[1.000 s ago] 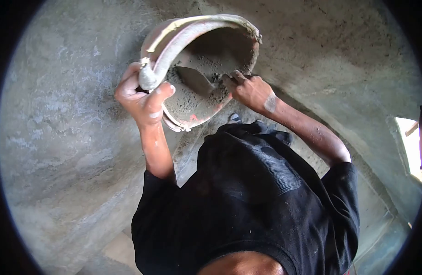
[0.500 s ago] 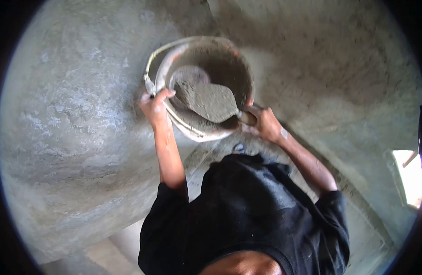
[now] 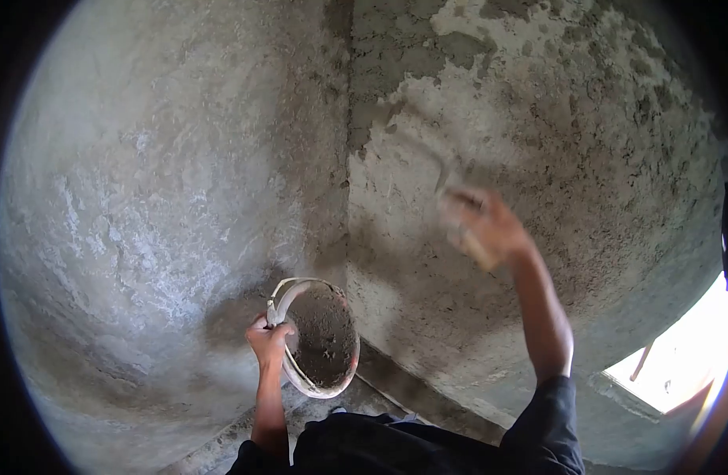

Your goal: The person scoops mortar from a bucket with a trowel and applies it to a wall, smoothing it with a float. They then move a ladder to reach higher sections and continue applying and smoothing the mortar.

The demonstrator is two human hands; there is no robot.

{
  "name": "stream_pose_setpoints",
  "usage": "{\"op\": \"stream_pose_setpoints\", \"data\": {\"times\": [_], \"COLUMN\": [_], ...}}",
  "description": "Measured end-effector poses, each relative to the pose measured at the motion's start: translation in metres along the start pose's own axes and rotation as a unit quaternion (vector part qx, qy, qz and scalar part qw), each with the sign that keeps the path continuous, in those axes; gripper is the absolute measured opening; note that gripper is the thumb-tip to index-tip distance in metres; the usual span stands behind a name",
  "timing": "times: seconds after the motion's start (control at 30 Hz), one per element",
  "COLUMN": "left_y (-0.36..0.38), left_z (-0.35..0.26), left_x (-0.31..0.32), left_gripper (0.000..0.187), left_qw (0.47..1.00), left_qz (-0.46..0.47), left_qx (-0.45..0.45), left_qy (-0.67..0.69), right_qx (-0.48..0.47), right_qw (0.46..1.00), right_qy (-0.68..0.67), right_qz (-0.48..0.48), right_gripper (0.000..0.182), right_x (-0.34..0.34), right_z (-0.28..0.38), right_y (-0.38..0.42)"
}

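My left hand (image 3: 267, 341) is closed on the rim of a bucket (image 3: 354, 362), with the thumb over the edge by the handle. Grey wet mortar (image 3: 323, 336) shows inside the tilted mouth. Higher up and to the right, my right hand (image 3: 488, 227) is wrapped around the grip of a trowel (image 3: 444, 172), raised in front of the right wall (image 3: 601, 206). Motion smears the trowel, so its blade is only faintly visible. Darker wet mortar (image 3: 388, 59) covers the upper part of that wall near the corner.
A smoother grey wall (image 3: 158, 134) stands on the left and meets the right wall in a vertical corner. Bright light comes through an opening (image 3: 673, 352) at lower right. A ledge (image 3: 415, 393) runs along the foot of the right wall.
The trowel, loaded with mortar over the bucket before, has swung up and right to the wall. The bucket, still in my left hand, appears lower, and the view has tilted up.
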State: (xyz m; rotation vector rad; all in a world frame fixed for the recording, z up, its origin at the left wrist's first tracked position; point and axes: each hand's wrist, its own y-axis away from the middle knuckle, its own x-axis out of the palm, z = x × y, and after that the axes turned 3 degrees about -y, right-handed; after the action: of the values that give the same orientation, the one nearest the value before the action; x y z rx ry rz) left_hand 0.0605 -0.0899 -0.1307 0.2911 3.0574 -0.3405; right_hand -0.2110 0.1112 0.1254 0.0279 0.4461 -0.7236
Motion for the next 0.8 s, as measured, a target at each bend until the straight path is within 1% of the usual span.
{"op": "stream_pose_setpoints", "data": {"times": [0.07,0.13,0.17,0.2,0.23,0.27,0.33,0.37,0.43,0.47,0.5,0.53,0.67,0.73,0.77,0.8], "left_y": [0.002,0.006,0.008,0.009,0.009,0.009,0.011,0.014,0.018,0.016,0.016,0.016,0.015,0.016,0.020,0.020], "left_z": [0.008,0.007,0.007,0.012,0.020,0.024,0.017,0.014,0.014,0.014,0.015,0.014,0.007,0.006,0.005,0.004], "left_x": [-0.003,-0.003,-0.003,-0.002,-0.001,0.001,0.009,0.011,0.015,0.018,0.019,0.019,0.021,0.018,0.015,0.015], "left_gripper": [0.016,0.016,0.017,0.017,0.017,0.016,0.016,0.015,0.015,0.014,0.015,0.015,0.016,0.016,0.017,0.018], "left_qw": [0.999,0.999,0.998,0.998,0.998,0.997,0.998,0.998,0.998,0.998,0.998,0.998,0.997,0.997,0.996,0.996], "left_qz": [0.001,-0.002,-0.004,-0.006,0.005,0.016,0.017,0.023,0.026,0.029,0.044,0.049,0.064,0.073,0.076,0.076], "left_qx": [-0.029,-0.040,-0.049,-0.051,-0.058,-0.062,-0.058,-0.055,-0.059,-0.060,-0.040,-0.040,-0.037,-0.027,-0.041,-0.052], "left_qy": [0.026,0.031,0.034,0.035,0.036,0.037,0.029,0.019,0.013,0.014,-0.003,-0.002,0.011,0.017,0.017,0.020], "right_qx": [0.006,-0.005,-0.005,-0.049,-0.089,-0.089,-0.051,-0.047,-0.040,-0.043,-0.049,-0.055,-0.085,-0.027,-0.028,-0.045], "right_qw": [0.997,0.993,0.993,0.962,0.904,0.904,0.802,0.801,0.779,0.780,0.771,0.761,0.765,0.715,0.716,0.743], "right_qy": [-0.062,-0.116,-0.115,-0.266,-0.412,-0.411,-0.578,-0.580,-0.617,-0.616,-0.627,-0.639,-0.631,-0.681,-0.680,-0.651], "right_qz": [-0.043,-0.022,-0.019,0.027,0.071,0.073,0.143,0.144,0.102,0.102,0.100,0.097,0.094,0.157,0.155,0.150], "right_gripper": [0.056,0.054,0.054,0.047,0.039,0.039,0.033,0.033,0.031,0.031,0.032,0.032,0.032,0.032,0.032,0.030], "right_x": [-0.013,-0.036,-0.049,-0.062,-0.064,-0.064,-0.053,-0.054,-0.060,-0.062,-0.063,-0.064,-0.078,-0.085,-0.087,-0.089], "right_z": [0.032,0.051,0.051,0.044,0.043,0.041,0.047,0.045,0.040,0.042,0.042,0.041,0.025,0.019,0.017,0.018], "right_y": [-0.020,-0.043,-0.062,-0.084,-0.091,-0.094,-0.093,-0.095,-0.098,-0.094,-0.083,-0.073,-0.058,-0.042,-0.033,-0.025]}}
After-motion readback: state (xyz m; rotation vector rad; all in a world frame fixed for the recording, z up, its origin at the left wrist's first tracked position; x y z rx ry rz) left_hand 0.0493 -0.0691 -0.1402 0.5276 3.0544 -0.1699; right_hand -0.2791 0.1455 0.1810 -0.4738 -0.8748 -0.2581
